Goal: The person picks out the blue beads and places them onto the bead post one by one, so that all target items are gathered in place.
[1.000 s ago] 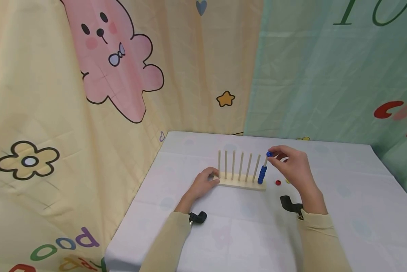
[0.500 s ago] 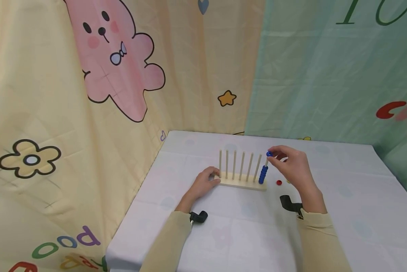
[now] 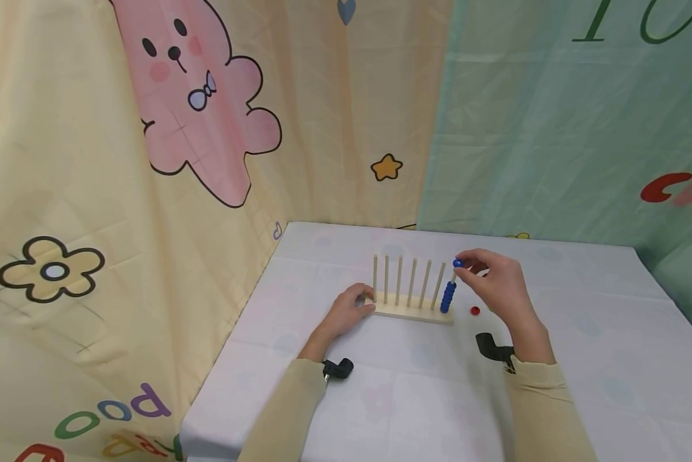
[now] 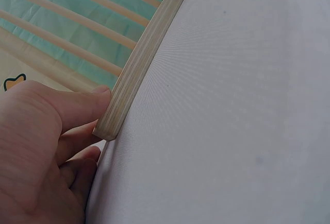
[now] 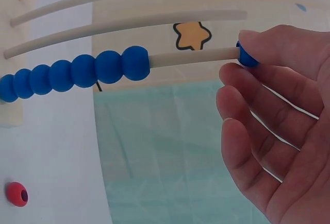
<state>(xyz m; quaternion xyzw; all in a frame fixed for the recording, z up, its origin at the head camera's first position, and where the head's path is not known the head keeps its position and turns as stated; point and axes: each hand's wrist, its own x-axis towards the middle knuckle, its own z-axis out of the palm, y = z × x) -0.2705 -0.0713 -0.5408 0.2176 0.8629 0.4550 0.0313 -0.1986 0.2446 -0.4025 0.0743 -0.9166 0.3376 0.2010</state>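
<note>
A wooden base [image 3: 409, 310] carries a row of several upright pegs [image 3: 398, 280] on the table. Several blue beads [image 3: 447, 297] are stacked on the rightmost peg. My right hand [image 3: 499, 282] pinches one more blue bead [image 5: 248, 57] between thumb and index finger at that peg's tip; in the right wrist view the peg's end meets the bead. With thumb and fingers, my left hand [image 3: 341, 311] grips the left end of the base, thumb on its near edge [image 4: 139, 64] in the left wrist view. A red bead [image 3: 475, 310] lies on the table right of the base.
The white-covered table [image 3: 415, 385] stands against a cream curtain [image 3: 323, 128] on the left and back and a green curtain [image 3: 554, 128] at the right. Black wrist mounts [image 3: 493, 348] stick out from both forearms.
The right hand and its blue bead have dipped very slightly at the peg's tip. A yellow bead seen earlier near the right hand is now hidden. The left hand keeps its grip.
</note>
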